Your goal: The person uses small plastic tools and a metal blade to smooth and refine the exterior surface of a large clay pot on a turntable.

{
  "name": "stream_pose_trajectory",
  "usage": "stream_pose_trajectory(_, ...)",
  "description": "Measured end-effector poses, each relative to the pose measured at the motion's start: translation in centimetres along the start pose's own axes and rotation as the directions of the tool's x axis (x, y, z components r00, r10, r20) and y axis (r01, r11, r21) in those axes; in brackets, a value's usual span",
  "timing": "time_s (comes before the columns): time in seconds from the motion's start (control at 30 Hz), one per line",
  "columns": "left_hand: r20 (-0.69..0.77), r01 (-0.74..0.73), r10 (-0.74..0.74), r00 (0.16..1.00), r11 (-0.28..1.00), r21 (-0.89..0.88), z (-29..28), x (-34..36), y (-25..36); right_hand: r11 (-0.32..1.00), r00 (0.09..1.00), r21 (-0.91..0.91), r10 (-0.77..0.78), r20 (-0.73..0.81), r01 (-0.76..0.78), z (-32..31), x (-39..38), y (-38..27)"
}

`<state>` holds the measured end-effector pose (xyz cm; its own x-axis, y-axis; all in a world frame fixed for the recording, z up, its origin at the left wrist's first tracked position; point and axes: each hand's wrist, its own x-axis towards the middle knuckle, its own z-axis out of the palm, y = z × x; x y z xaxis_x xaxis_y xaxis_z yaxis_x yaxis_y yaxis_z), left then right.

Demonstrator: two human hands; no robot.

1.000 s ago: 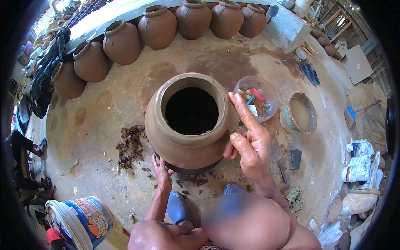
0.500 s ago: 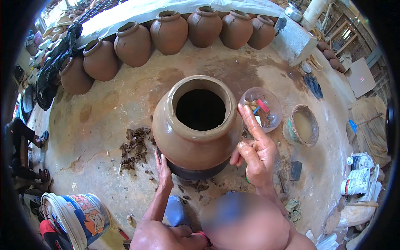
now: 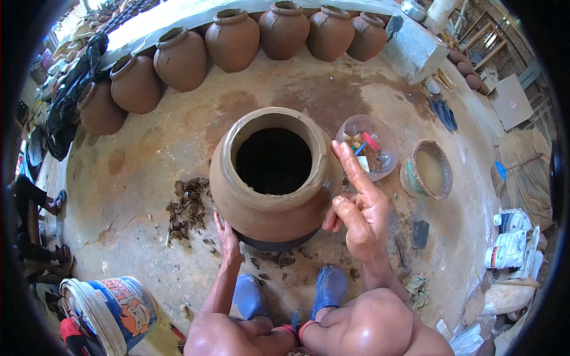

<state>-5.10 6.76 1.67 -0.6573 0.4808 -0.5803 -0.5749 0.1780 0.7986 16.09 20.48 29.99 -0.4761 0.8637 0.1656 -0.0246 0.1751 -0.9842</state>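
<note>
A wet brown clay pot (image 3: 261, 209) with a wide, dark mouth and a thick, shiny rim (image 3: 240, 126) stands before me on a dark round base (image 3: 276, 243). The flat fingers of my left hand (image 3: 228, 242) rest against its lower left side. On the other side, my right hand (image 3: 363, 216) holds its index and middle fingers stretched along the pot's right shoulder, the other fingers curled. Neither hand shows anything held. The pot's inside is too dark to make out.
Beyond the pot's right side sit a clear bowl of small tools (image 3: 389, 142) and a bucket of cloudy water (image 3: 432, 172). Clay scraps (image 3: 187, 207) lie left. Several finished pots (image 3: 233, 41) line the back wall. A printed bucket (image 3: 113, 311) stands near left; a person's feet (image 3: 58, 202) show behind.
The view has shifted a little, so the pot and surroundings sit slightly further left. My legs have parted, and both blue shoes now show. Both hands keep nearly the same pose at the pot.
</note>
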Motion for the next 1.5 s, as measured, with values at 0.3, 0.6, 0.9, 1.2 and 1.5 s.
stream_pose_trajectory(0.3, -0.005, -0.064, 0.065, 0.998, 0.997, 0.048, -0.4, 1.0, -0.3, 1.0, 0.999, -0.001, 0.012, -0.032, -0.012, 0.0, 0.1, -0.2)
stream_pose_trajectory(0.6, -0.003, -0.164, 0.167, 0.986, 0.972, 0.171, 0.4, 1.5, -0.9, 0.999, 1.0, -0.044, 0.021, -0.019, -0.022, 0.0, 0.3, -0.5)
stream_pose_trajectory(0.9, -0.01, -0.262, 0.264, 0.964, 0.96, 0.103, -1.5, 2.5, -1.6, 0.998, 0.999, -0.045, 0.037, 0.024, -0.036, 1.0, -0.2, -0.1)
stream_pose_trajectory(1.2, -0.032, -0.205, 0.207, 0.978, 0.976, 0.074, -1.3, 1.0, -2.7, 0.98, 0.926, -0.082, -0.199, -0.32, 0.182, -3.6, 3.2, 6.2)
stream_pose_trajectory(1.5, 0.201, -0.592, 0.572, 0.795, 0.804, 0.051, 1.4, 4.1, 5.5, 0.957, 0.966, 0.159, 0.252, -0.048, -0.242, -5.1, 8.0, 24.8)
